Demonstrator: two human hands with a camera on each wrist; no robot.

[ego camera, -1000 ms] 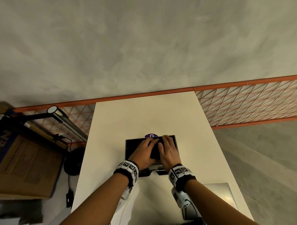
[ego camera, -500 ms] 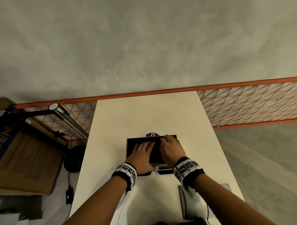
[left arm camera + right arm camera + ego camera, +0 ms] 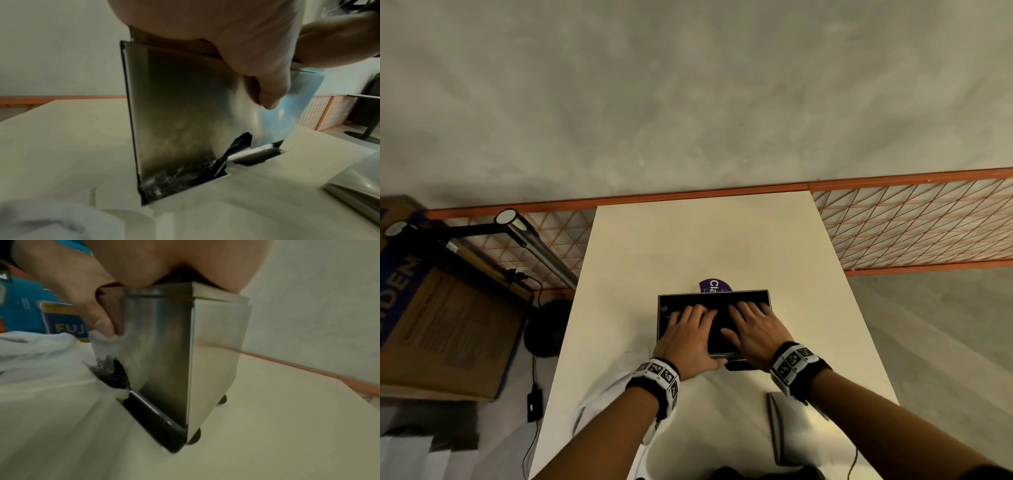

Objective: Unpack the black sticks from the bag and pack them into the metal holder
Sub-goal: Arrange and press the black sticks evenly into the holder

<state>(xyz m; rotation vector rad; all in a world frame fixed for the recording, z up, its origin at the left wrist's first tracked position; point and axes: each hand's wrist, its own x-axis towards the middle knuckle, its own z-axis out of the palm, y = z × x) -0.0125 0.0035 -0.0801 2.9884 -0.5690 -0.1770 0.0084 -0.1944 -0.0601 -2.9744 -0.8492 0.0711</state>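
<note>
1. The black sticks sit packed inside the metal holder, filling its open top as a dark mass; a few wrapped ends poke out of the slot at the holder's base, close to the table.

2. The holder stands upright on the table on small dark feet, right in front of you. Keep it square on those feet while you press.

3. Your left hand lies flat across the top with fingers spread and straight, not gripping. The thumb hangs down against the near steel face. Good: that thumb steadies the box, so leave it there.

4. Your right hand mirrors it, fingers extended over the sticks, palm on the near rim, holding nothing.

5. My read is that you are levelling and settling the load. Press evenly with both palms, straight down rather than forward, or the tall holder may tip away from you.

6. Watch the base slot: crinkled clear wrap is bunched there, and hard pressure may jam or push sticks out through it.

7. A purple label peeks out just behind the holder; I cannot tell whether it belongs to the bag. A flat metal piece lies near your right forearm, and pale cloth is by your left wrist.
</note>
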